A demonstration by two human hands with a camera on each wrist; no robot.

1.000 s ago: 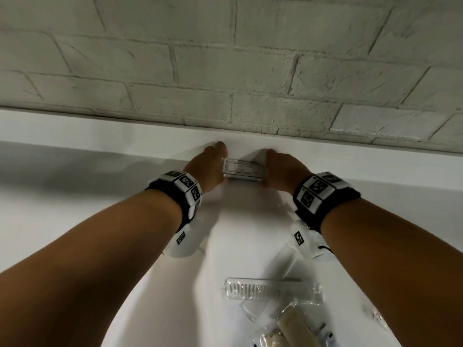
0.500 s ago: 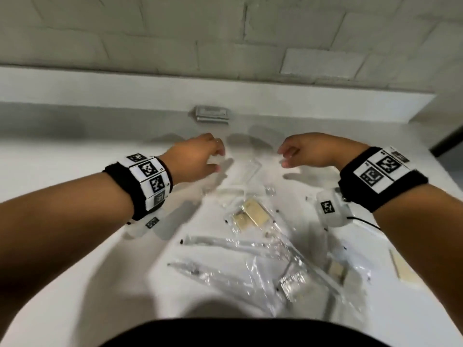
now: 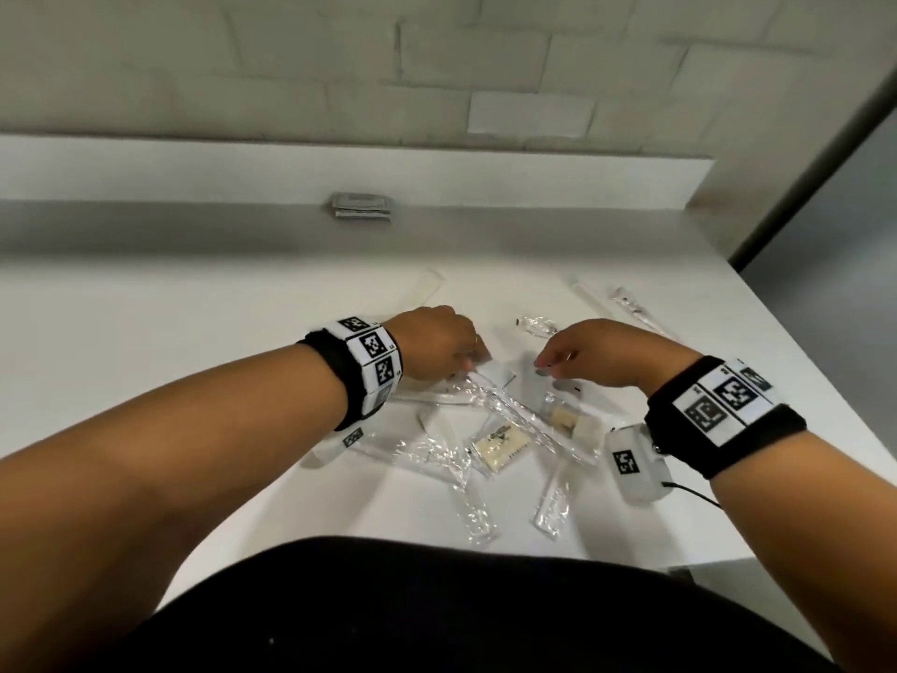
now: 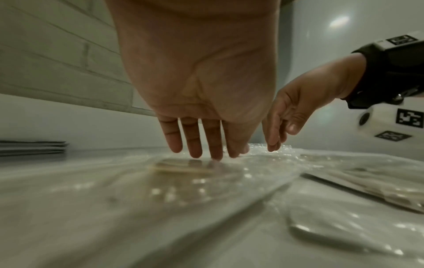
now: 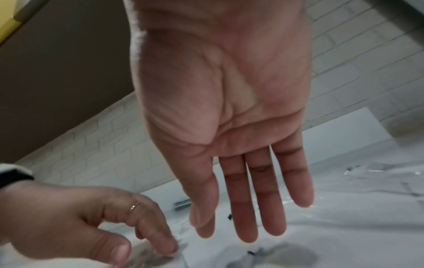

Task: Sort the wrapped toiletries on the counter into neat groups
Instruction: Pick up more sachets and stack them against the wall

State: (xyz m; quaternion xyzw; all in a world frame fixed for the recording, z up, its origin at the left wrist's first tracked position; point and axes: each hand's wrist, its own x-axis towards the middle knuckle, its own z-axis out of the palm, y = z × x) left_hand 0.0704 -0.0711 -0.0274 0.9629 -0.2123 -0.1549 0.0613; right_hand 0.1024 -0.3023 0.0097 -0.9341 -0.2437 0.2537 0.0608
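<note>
A loose pile of clear-wrapped toiletries (image 3: 505, 429) lies on the white counter (image 3: 194, 332) in front of me. It includes a beige packet (image 3: 500, 446) and long clear sleeves (image 3: 478, 507). My left hand (image 3: 468, 361) reaches down with straight fingers (image 4: 215, 154), and its tips touch a flat wrapped beige item (image 4: 181, 166). My right hand (image 3: 546, 366) hovers over the pile with its palm down, its fingers (image 5: 250, 217) straight, holding nothing. A neat stack of grey sachets (image 3: 361, 206) sits at the back ledge.
More wrapped long items (image 3: 631, 308) lie at the far right, and a clear sleeve (image 3: 432, 284) lies beyond my left hand. A white brick wall (image 3: 291, 65) rises behind the ledge. The counter's right edge (image 3: 825, 381) drops off beside a grey panel.
Both hands have let go of the grey sachet stack at the back ledge and drawn back to the pile near me. The view has tilted down.
</note>
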